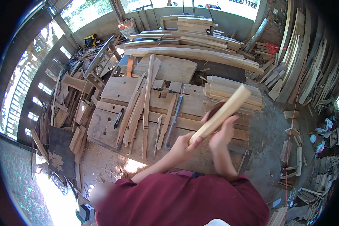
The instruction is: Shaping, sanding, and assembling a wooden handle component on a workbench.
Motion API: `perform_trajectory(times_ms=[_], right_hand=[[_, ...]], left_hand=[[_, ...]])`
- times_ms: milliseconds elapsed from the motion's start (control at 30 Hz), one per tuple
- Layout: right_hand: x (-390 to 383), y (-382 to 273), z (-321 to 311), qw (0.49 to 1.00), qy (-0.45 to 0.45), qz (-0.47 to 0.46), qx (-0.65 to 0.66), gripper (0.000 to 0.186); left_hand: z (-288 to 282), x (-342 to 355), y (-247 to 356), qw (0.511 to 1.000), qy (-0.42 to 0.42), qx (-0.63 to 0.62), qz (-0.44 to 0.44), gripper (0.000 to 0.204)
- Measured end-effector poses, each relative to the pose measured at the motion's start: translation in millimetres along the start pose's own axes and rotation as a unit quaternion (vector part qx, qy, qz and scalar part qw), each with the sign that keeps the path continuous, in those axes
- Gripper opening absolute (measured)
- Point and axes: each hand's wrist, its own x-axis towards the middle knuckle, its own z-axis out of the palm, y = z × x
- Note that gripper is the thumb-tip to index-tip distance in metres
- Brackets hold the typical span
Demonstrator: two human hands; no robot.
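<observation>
A pale, smooth wooden bar [224, 113] is held at a slant above the workbench, its far end pointing up and right. My left hand [185, 145] is closed around the near end. Farther along, my right hand [221, 132] wraps the bar from below and the right. Under its fingers, against the bar's left side, shows a dark brown piece [216, 108]; it looks thin, but its kind is mostly hidden. On the bench, nearest my left hand, lie a long metal bar clamp [174, 121] and a narrow wooden strip [165, 124].
The wooden workbench [109, 88] carries shaped slats [136, 113], a black marker-like tool [118, 118] and a stack of boards [229, 90] at right. Long planks [192, 52] are piled behind it. Scrap wood [69, 90] crowds the left; timber [290, 56] leans along the right wall.
</observation>
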Motion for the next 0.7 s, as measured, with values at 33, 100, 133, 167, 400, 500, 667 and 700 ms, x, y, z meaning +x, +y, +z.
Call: perform_trajectory(times_ms=[33, 100, 133, 167, 400, 500, 667, 700], right_hand=[[-10, 13, 0, 0.999, -0.019, -0.023, -0.028, 0.070], [-6, 9, 1, 0.999, -0.035, -0.009, -0.025, 0.070], [-2, 5, 0, 0.999, -0.050, 0.004, -0.023, 0.071], [8, -3, -3, 0.999, -0.043, -0.004, -0.004, 0.070], [-4, 5, -7, 0.998, -0.054, -0.009, -0.013, 0.072], [4, -4, -15, 0.998, -0.054, 0.013, 0.018, 0.070], [26, -30, -27, 0.996, -0.022, 0.008, 0.084, 0.069], [18, -18, -28, 0.994, -0.040, 0.025, 0.102, 0.069]], left_hand=[[0, 6, 3, 1.000, 0.006, -0.023, 0.005, 0.042], [-4, 8, 5, 0.999, 0.011, -0.032, 0.010, 0.041], [-5, 7, 1, 1.000, -0.003, -0.028, -0.004, 0.041], [-5, 5, -2, 0.999, -0.014, -0.024, -0.017, 0.042], [7, 12, 10, 0.995, -0.032, -0.076, -0.056, 0.046], [2, 9, 8, 0.997, -0.045, -0.041, -0.046, 0.048], [-2, -15, -28, 0.996, -0.070, 0.021, -0.051, 0.050], [-1, -13, -23, 0.996, -0.072, 0.021, -0.050, 0.050]])
